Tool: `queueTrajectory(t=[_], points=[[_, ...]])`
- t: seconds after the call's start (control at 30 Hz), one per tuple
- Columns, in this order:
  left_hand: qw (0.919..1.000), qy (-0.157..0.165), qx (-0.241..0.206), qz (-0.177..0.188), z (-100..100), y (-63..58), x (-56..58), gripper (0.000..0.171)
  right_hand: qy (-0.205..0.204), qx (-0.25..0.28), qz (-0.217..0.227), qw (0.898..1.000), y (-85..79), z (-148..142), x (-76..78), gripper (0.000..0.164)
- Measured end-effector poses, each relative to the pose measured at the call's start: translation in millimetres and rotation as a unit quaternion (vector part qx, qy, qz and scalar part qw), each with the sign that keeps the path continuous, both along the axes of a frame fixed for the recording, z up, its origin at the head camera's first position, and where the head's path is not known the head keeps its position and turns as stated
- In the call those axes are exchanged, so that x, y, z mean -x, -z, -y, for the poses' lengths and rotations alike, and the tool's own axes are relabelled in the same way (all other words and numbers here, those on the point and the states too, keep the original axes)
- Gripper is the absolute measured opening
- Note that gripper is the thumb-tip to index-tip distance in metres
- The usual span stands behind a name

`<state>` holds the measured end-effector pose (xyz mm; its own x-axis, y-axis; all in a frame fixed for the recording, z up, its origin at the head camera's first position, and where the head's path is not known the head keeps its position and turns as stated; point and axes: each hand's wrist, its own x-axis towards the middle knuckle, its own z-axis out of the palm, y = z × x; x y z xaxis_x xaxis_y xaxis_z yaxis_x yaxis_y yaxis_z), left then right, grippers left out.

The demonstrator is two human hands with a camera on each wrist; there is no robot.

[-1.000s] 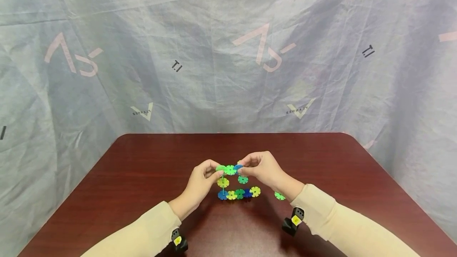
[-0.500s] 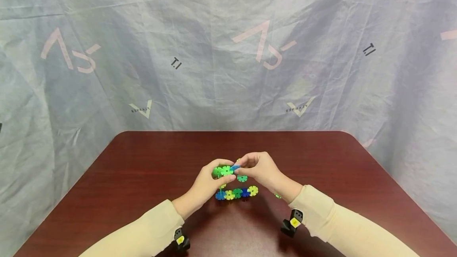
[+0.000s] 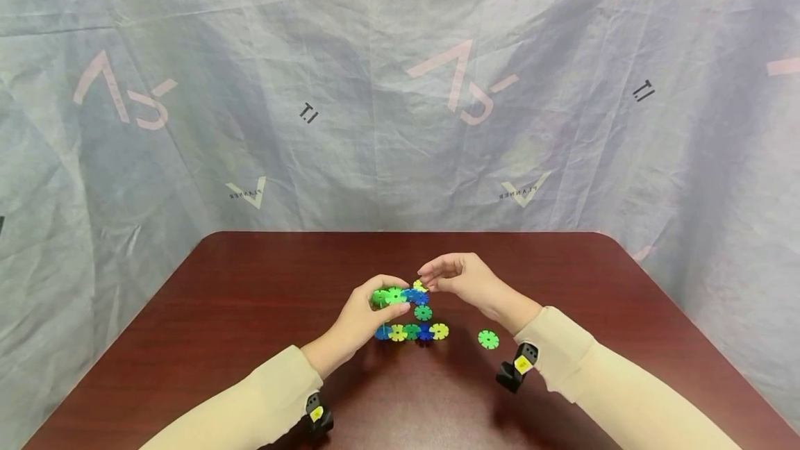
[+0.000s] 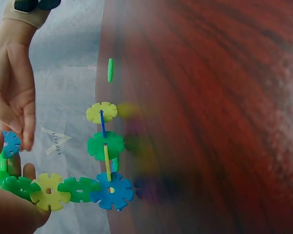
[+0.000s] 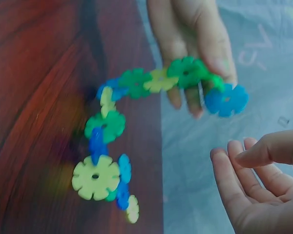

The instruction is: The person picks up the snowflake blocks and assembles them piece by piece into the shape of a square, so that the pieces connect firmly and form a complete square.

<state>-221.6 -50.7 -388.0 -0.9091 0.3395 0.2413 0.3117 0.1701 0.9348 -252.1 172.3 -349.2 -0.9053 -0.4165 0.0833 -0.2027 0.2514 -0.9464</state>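
My left hand (image 3: 356,321) grips a chain of interlocking flower-shaped plastic discs by its raised upper end, thumb in front. In the right wrist view, a blue disc (image 5: 227,101) forms that end, after a green disc (image 5: 185,71) and a yellow disc (image 5: 160,82). From a blue corner disc (image 4: 112,190), the lower row continues along the table through a green disc (image 5: 105,126) to a yellow disc (image 5: 95,178). Just right of the raised end, my right hand (image 3: 471,283) hovers with loosely bent fingers and holds nothing.
One loose green disc (image 3: 489,339) lies on the dark red table (image 3: 281,276), below my right hand. More discs, including a green disc (image 3: 423,312) and a yellow disc (image 3: 420,285), show behind the chain. Grey printed sheeting (image 3: 375,123) hangs beyond the table.
My right hand has let go of the blue disc at the chain's end and moved up and right. My left hand has slid its grip rightward along the upper row.
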Motion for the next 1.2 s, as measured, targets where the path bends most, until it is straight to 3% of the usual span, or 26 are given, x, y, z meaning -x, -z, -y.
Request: queueTrajectory(t=[0.4,0.67,0.93,1.2], points=[[0.9996,0.005,-0.02,0.018,-2,2.1,3.8,0.023,0.074,-0.052,0.028,0.996,28.0,7,22.0,0.022],[0.9995,0.011,-0.019,0.021,-2,3.4,0.5,0.023,0.151,-0.171,0.023,0.973,49.1,21,20.4,0.015],[0.9996,0.012,-0.016,0.017,-1,4.6,1.8,0.023,0.157,-0.205,0.011,0.966,59.1,28,22.6,0.028],[0.9997,0.005,-0.015,0.016,-1,4.5,0.7,0.022,0.139,-0.196,0.031,0.97,59.6,28,20.8,0.024]])
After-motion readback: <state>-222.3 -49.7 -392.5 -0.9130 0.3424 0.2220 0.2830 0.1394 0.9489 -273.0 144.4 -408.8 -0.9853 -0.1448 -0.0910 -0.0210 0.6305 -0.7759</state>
